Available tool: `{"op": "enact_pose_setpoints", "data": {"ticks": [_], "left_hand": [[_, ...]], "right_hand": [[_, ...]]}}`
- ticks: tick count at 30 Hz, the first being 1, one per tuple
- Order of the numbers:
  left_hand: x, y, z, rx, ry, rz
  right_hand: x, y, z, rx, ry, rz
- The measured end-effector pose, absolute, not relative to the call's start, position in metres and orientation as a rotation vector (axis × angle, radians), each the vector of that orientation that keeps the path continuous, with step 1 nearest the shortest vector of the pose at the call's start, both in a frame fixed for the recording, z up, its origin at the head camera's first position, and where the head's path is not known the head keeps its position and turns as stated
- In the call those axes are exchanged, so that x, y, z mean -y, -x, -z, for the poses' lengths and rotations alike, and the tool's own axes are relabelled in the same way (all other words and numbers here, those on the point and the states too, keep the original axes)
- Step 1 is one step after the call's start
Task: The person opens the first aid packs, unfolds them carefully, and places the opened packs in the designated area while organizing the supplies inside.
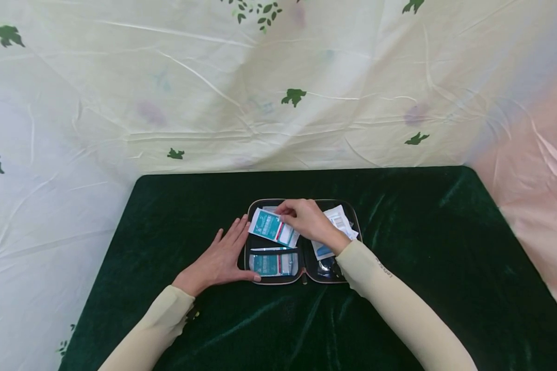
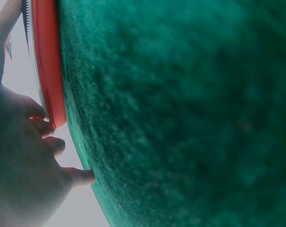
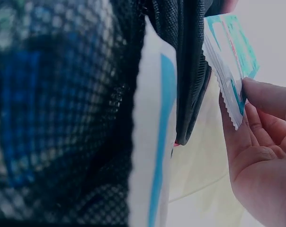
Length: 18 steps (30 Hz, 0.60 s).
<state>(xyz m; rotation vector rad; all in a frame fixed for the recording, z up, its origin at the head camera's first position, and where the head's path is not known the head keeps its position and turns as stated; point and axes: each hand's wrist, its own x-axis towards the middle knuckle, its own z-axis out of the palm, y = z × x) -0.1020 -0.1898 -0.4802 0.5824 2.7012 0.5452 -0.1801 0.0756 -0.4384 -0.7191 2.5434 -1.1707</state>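
Note:
A small zip-up case (image 1: 302,260) lies unfolded on the table, its outer side red in the left wrist view. Between thumb and fingers, my right hand (image 1: 308,219) pinches a teal-and-white sachet (image 1: 265,225) over the case's left half. The right wrist view shows the crimped edge of this sachet (image 3: 235,56) beside the thumb. My left hand (image 1: 218,262) rests at the case's left edge with fingers spread, the thumb at the lower corner. Below the held sachet, similar teal sachets (image 1: 271,264) sit behind a black strap.
White packets (image 1: 338,219) lie in the case's right half, partly hidden by my right wrist. Black mesh (image 3: 76,94) covers blue contents there. Dark green velvet (image 1: 190,206) covers the table, and a pale leaf-print cloth (image 1: 334,129) hangs behind it.

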Motion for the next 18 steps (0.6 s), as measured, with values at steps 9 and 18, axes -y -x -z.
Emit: {"op": "enact_pose_setpoints", "data": {"ticks": [9, 18], "left_hand": [[0.1898, 0.1019, 0.481, -2.708, -0.586, -0.551], [0.1891, 0.1002, 0.4795, -2.716, -0.589, -0.555]], "right_hand": [[-0.0762, 0.1826, 0.4413, -2.526, 0.756, 1.111], [-0.0701, 0.1832, 0.4413, -2.486, 0.784, 1.034]]}}
